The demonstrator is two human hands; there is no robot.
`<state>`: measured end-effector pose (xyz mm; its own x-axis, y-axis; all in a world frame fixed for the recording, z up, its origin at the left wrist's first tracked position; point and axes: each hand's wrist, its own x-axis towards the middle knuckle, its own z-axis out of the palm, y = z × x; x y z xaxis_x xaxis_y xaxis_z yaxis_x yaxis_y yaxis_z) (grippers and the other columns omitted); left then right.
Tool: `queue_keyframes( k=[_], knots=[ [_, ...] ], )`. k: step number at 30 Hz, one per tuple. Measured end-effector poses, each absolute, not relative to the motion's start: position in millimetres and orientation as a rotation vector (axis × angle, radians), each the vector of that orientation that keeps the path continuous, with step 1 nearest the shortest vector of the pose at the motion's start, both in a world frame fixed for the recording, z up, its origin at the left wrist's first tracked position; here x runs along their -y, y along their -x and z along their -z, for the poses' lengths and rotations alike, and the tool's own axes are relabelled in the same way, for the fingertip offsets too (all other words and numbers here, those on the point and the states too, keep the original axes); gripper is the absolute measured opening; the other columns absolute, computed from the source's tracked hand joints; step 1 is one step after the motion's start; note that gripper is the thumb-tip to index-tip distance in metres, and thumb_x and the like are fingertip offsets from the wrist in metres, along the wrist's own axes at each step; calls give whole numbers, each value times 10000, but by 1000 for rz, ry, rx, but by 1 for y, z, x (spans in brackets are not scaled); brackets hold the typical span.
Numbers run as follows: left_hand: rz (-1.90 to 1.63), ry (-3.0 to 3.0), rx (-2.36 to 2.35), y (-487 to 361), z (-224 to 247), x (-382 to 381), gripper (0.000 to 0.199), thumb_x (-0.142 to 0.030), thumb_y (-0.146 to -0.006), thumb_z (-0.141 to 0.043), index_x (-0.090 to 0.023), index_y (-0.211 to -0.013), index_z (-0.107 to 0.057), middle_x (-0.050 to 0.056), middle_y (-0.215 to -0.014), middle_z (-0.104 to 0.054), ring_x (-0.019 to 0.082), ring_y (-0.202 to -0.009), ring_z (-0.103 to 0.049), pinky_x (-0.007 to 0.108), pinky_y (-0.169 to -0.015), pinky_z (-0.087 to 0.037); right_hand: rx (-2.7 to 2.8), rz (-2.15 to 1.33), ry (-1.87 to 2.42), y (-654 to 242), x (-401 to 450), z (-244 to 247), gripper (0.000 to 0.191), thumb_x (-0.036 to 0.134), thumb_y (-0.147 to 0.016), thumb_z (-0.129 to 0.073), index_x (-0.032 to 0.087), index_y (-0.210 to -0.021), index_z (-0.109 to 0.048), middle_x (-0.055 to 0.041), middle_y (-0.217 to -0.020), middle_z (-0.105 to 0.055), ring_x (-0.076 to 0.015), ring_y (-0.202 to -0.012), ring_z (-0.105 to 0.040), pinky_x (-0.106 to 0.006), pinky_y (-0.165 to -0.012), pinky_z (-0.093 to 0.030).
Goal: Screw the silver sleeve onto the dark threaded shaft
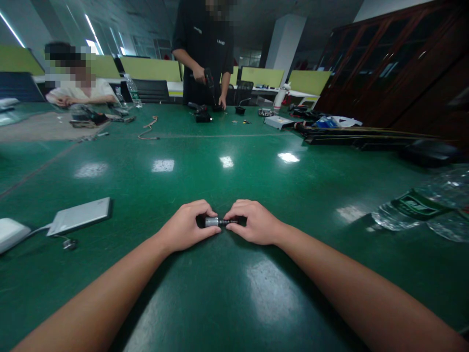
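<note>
Close in front of me, my left hand (pixel 185 229) pinches a small silver metal cylinder (pixel 211 222) between thumb and fingers, just over the green table. From the cylinder's right end runs a thin dark ridged shaft (pixel 224 222), lying in line with it. Fingertips of my right hand (pixel 258 224) are closed around this shaft from the other side. Both hands face each other with only a small gap between the fingertips. Whether shaft and cylinder are one piece, I cannot tell.
Left on the green table (pixel 205 176) lies a white flat power bank (pixel 80 215) with a cable. Clear water bottles (pixel 410 208) stand at the right. Across the table a standing person holds a power drill (pixel 209 80); another person sits at the far left.
</note>
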<state>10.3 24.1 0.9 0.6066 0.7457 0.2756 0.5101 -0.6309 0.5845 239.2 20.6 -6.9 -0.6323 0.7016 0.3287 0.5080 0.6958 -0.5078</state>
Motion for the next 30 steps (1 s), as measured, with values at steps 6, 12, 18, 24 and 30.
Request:
queue_keyframes(
  k=[6, 12, 18, 24, 30],
  knots=[
    [-693, -2381, -1020, -10, -1, -25, 187, -332, -791, -736, -179, -826, -634, 19, -837, -644, 177, -783, -605, 279, -709, -443, 2402, -491, 945, -241, -21, 6, 97, 163, -794, -678, 176, -883, -712, -33, -765, -682, -173, -759, -592, -308, -747, -450],
    [-688, -2372, -1024, -10, -1, -24, 177, -311, -792, -735, -177, -823, -626, 15, -844, -644, 173, -786, -605, 276, -713, -437, 2396, -493, 970, -243, -22, 6, 100, 189, -777, -708, 179, -877, -707, -30, -759, -672, -169, -750, -592, -300, -730, -448],
    [-691, -2371, -1038, -9, 0, -24, 180, -310, -786, -740, -177, -823, -625, 14, -848, -649, 172, -785, -604, 274, -713, -434, 2396, -471, 971, -245, -24, 7, 83, 197, -782, -712, 172, -861, -712, -30, -754, -671, -165, -745, -588, -294, -722, -447],
    [-703, -2363, -1070, -10, 0, -24, 194, -330, -789, -736, -175, -830, -627, 11, -840, -658, 174, -783, -613, 275, -716, -435, 2369, -443, 998, -255, -31, 10, 76, 177, -768, -712, 178, -843, -715, -34, -765, -671, -173, -770, -591, -298, -732, -458],
    [-704, -2349, -1098, -10, 0, -24, 194, -344, -791, -732, -178, -830, -639, 8, -832, -665, 174, -774, -617, 275, -713, -440, 2278, -463, 1130, -268, -38, 12, 64, 162, -750, -718, 172, -813, -721, -37, -764, -670, -166, -742, -598, -295, -710, -466]
  ],
)
